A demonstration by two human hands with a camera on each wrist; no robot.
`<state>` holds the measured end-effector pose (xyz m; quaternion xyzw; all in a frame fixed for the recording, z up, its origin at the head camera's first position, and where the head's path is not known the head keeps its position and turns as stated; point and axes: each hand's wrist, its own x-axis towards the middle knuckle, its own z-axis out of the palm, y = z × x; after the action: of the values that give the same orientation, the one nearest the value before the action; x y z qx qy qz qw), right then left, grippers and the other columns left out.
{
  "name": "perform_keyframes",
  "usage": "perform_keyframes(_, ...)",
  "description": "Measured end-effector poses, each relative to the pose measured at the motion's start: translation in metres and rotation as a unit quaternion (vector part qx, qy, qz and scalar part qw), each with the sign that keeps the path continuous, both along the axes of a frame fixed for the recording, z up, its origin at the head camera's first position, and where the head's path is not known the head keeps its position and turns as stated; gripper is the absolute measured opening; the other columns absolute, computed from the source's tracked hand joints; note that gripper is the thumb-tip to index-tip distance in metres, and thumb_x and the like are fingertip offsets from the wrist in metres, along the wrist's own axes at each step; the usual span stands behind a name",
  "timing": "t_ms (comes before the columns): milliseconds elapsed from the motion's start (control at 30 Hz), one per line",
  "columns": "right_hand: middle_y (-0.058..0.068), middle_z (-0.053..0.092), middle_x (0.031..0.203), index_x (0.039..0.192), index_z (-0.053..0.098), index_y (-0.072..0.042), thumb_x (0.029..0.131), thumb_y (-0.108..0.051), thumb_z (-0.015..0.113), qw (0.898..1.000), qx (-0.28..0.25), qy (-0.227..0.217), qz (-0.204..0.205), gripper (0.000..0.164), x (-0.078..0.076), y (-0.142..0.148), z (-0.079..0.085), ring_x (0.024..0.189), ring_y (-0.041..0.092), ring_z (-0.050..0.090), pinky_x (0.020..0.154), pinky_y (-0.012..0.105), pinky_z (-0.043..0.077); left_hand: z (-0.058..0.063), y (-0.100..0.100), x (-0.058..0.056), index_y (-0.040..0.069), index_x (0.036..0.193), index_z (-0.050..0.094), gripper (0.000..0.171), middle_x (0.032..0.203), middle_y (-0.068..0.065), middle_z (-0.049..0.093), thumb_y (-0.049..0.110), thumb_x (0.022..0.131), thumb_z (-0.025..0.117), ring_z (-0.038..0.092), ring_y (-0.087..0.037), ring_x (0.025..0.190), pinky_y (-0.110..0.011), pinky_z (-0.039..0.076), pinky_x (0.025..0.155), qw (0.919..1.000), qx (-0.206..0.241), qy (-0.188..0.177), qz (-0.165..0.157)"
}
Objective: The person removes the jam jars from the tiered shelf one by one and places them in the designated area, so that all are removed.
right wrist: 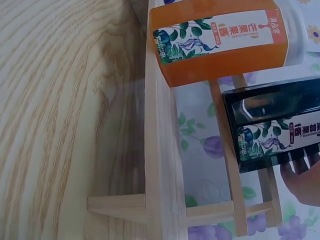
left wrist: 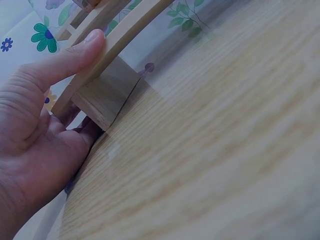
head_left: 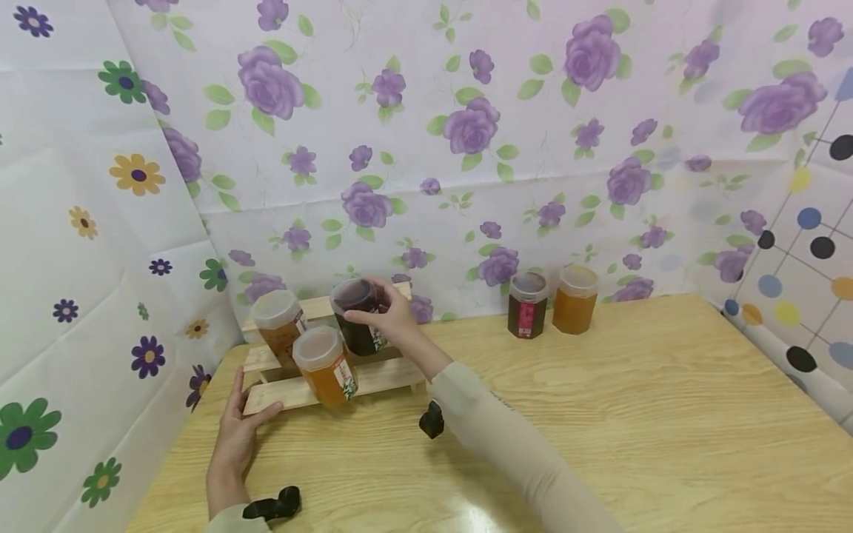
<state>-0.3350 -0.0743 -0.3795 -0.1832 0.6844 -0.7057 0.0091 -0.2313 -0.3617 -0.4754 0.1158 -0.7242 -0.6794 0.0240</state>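
Note:
A stepped wooden rack stands at the left of the table. My left hand grips its left end, the thumb on top of the lowest plank and the other fingers partly hidden behind it. With my right hand I hold a dark jam jar by its upper part, its base at the middle step; whether it bears weight there I cannot tell. An orange jam jar with a white label stands on the lowest step. Behind it, to the left, is a brownish-orange jar with a pale lid.
Against the back wall, right of the rack, stand a dark jar with a pink label and another orange jar. Flowered sheeting hangs behind the wooden table and along its left side.

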Motion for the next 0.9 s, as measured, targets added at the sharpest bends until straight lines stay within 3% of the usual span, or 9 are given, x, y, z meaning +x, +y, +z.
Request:
perform_keyframes(133, 0.010, 0.058, 0.133, 0.142, 0.050, -0.019, 0.081, -0.015, 0.080, 1.000, -0.007, -0.015, -0.009, 0.068, 0.000, 0.005, 0.000, 0.115, 0.022, 0.059, 0.088, 0.026, 0.052, -0.001, 0.000, 0.000, 0.052, 0.150, -0.006, 0.109, 0.163, -0.009, 0.006, 0.008, 0.088, 0.071, 0.042, 0.009, 0.110, -0.005, 0.038, 0.089, 1.0000, 0.003, 0.005, -0.003)
perform_keyframes(200, 0.010, 0.057, 0.134, 0.143, 0.049, -0.020, 0.081, -0.017, 0.080, 1.000, 0.003, -0.021, -0.014, 0.070, 0.000, 0.010, 0.001, 0.116, 0.024, 0.059, 0.087, 0.028, 0.053, -0.002, 0.000, -0.001, 0.051, 0.151, -0.006, 0.108, 0.160, -0.006, 0.014, 0.008, 0.089, 0.071, 0.044, 0.010, 0.108, -0.005, 0.039, 0.088, 0.9999, 0.003, 0.014, -0.007)
perform_keyframes(333, 0.010, 0.057, 0.135, 0.145, 0.047, -0.021, 0.080, -0.021, 0.081, 0.999, 0.039, -0.020, -0.019, 0.073, -0.001, 0.020, 0.002, 0.118, 0.026, 0.059, 0.086, 0.030, 0.055, -0.003, -0.002, 0.000, 0.049, 0.152, -0.006, 0.107, 0.142, 0.012, 0.031, 0.008, 0.089, 0.070, 0.048, 0.013, 0.105, -0.004, 0.042, 0.087, 0.9995, 0.003, 0.027, -0.012)
perform_keyframes(433, 0.010, 0.056, 0.135, 0.146, 0.046, -0.023, 0.080, -0.024, 0.082, 0.998, 0.058, -0.020, -0.026, 0.075, -0.001, 0.028, 0.003, 0.118, 0.027, 0.058, 0.081, 0.030, 0.055, -0.004, -0.003, 0.001, 0.049, 0.152, -0.006, 0.107, 0.128, 0.024, 0.033, 0.008, 0.089, 0.070, 0.048, 0.013, 0.105, -0.004, 0.042, 0.087, 0.9995, 0.005, 0.029, -0.014)
perform_keyframes(800, 0.016, 0.054, 0.134, 0.148, 0.043, -0.014, 0.077, -0.026, 0.084, 0.993, 0.020, -0.024, -0.114, 0.082, 0.004, 0.065, 0.003, 0.117, 0.033, 0.060, 0.079, 0.033, 0.058, -0.004, -0.001, 0.001, 0.044, 0.154, -0.006, 0.108, 0.126, 0.026, 0.032, 0.006, 0.088, 0.070, 0.047, 0.014, 0.104, -0.003, 0.041, 0.086, 0.9990, 0.006, 0.043, -0.013)
perform_keyframes(900, 0.016, 0.052, 0.136, 0.147, 0.044, -0.014, 0.077, -0.027, 0.084, 0.989, 0.020, -0.035, -0.140, 0.081, 0.005, 0.085, 0.003, 0.122, 0.035, 0.057, 0.086, 0.039, 0.057, -0.004, -0.003, 0.000, 0.045, 0.154, -0.006, 0.108, 0.125, 0.026, 0.032, 0.006, 0.088, 0.070, 0.047, 0.014, 0.104, -0.003, 0.042, 0.086, 0.9990, 0.004, 0.043, -0.013)
